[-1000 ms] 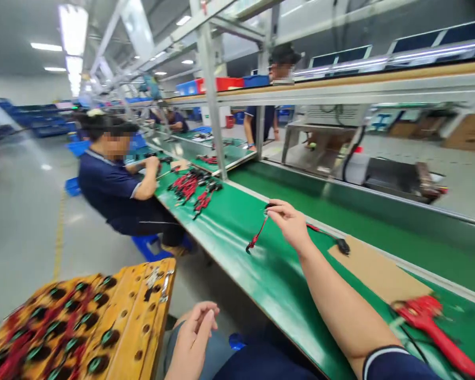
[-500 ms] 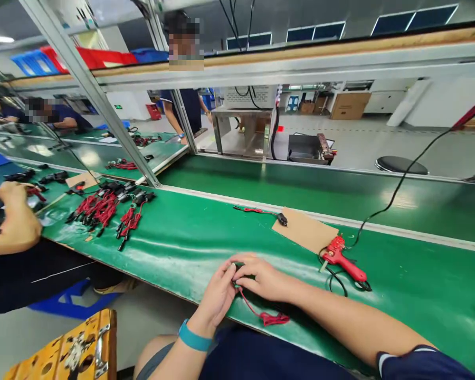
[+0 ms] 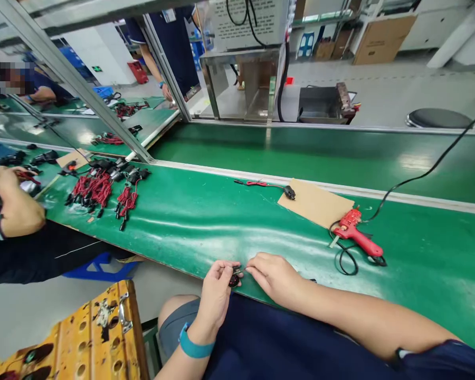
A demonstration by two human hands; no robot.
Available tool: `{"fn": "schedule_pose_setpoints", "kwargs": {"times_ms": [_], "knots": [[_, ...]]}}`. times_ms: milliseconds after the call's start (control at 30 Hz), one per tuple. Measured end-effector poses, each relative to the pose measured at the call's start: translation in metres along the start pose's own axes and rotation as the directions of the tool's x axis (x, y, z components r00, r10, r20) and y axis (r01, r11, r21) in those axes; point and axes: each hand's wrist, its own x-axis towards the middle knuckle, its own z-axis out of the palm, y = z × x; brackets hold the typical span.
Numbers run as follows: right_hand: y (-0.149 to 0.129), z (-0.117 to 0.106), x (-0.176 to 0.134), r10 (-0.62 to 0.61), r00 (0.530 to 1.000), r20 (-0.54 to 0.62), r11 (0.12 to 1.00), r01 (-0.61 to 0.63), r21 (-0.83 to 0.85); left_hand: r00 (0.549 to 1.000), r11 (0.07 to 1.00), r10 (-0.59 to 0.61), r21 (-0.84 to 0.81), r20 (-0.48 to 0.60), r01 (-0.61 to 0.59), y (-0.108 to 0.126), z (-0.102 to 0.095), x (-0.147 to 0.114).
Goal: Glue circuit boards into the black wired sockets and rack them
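My left hand point(image 3: 217, 289), a teal band at its wrist, is closed around a small black part point(image 3: 234, 281) near the table's front edge. Just to its right, my right hand point(image 3: 276, 277) has its thumb and forefinger pinched together close to the part. Whatever lies in that pinch is too small to make out. Farther back, a black plug-like piece with a red cable point(image 3: 256, 183) rests partly on a brown cardboard sheet point(image 3: 314, 203). Beside the sheet's right end lies a red glue gun point(image 3: 358, 232).
Bundles of red-and-black cables point(image 3: 93, 190) lie at left on the green table point(image 3: 190, 211), near a co-worker's arm point(image 3: 21, 203). A metal post point(image 3: 79, 89) rises behind them. The glue gun's black cord point(image 3: 423, 179) runs up right. A yellow wooden stool point(image 3: 98, 327) stands lower left.
My right hand has drawn away from the left, leaving a small gap. The red cable that hung below my hands is out of sight. The view has tipped downward.
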Motion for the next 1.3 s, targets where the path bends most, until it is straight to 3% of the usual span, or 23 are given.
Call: {"fn": "schedule_pose_setpoints", "kwargs": {"times_ms": [233,433,567,733,867,967,1133,1233,1300], "knots": [[0.0,-0.006,0.006,0.115,0.991,0.068,0.983,-0.123,0.137,0.98,0.986,-0.147,-0.058,0.131,0.156,0.009,-0.004,-0.019],[0.001,-0.013,0.006,0.142,0.975,0.17,0.951,-0.182,0.248,0.982,0.994,-0.107,0.02,0.153,0.106,0.0,-0.013,-0.02],[0.003,-0.016,0.005,0.157,0.952,0.265,0.928,-0.234,0.291,0.974,0.984,-0.117,0.158,0.194,0.087,0.0,-0.012,-0.026],[0.005,-0.022,0.006,0.088,0.916,0.39,0.912,-0.232,0.338,0.948,0.946,-0.151,0.32,0.279,0.056,0.005,-0.008,-0.034],[0.004,-0.03,0.005,-0.016,0.908,0.418,0.918,-0.152,0.365,0.938,0.94,-0.166,0.337,0.304,0.057,0.009,-0.003,-0.034],[0.005,-0.034,0.005,-0.1,0.926,0.364,0.933,-0.04,0.357,0.935,0.96,-0.177,0.265,0.306,0.094,0.012,0.003,-0.035],[0.01,-0.023,0.009,-0.234,0.945,0.227,0.953,0.176,0.248,0.862,0.949,-0.311,0.077,0.399,0.306,0.016,0.017,-0.04],[0.018,-0.02,0.007,-0.36,0.925,0.124,0.93,0.346,0.125,0.832,0.918,-0.369,0.022,0.414,0.396,0.02,0.026,-0.044],[0.026,-0.031,-0.001,-0.388,0.922,0.007,0.919,0.387,-0.07,0.842,0.909,-0.377,-0.019,0.385,0.416,0.029,0.027,-0.047]]}}
